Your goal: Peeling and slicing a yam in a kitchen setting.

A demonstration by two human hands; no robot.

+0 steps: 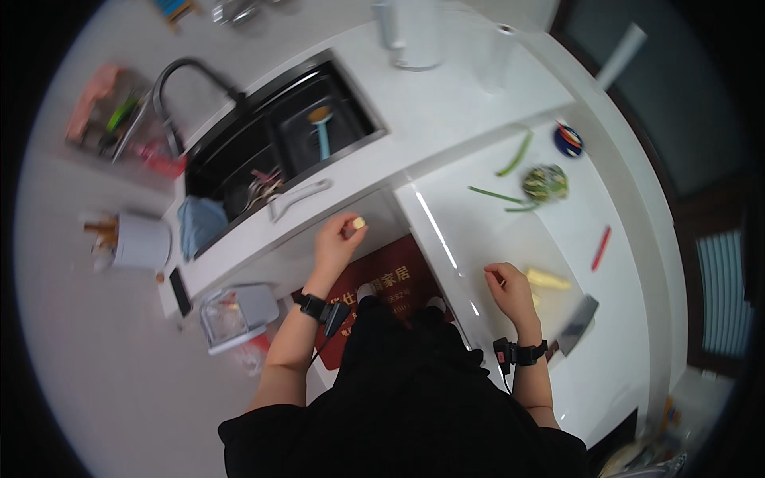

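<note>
My left hand (pixel 336 238) is raised over the floor in front of the sink counter, pinching a small pale-yellow vegetable piece (pixel 358 223) between thumb and fingers. My right hand (pixel 513 294) hovers by a pale cutting board (pixel 559 251), its fingers curled together; whether anything is between them cannot be told. Beside the right hand, peeled pale-yellow vegetable pieces (pixel 547 279) lie on the board. Farther right rests a cleaver (pixel 580 322) with a brown handle, partly hidden by my wrist. Each wrist wears a black strapped device.
A black sink (pixel 281 119) holds a blue-handled brush (pixel 321 131) and peelings (pixel 263 185). A grey-white handled tool (pixel 305 191) lies on its front edge. A bin (pixel 239 313) stands lower left. A green-striped squash (pixel 545 183), green stalks (pixel 515 155) and a red-handled tool (pixel 601 248) lie right.
</note>
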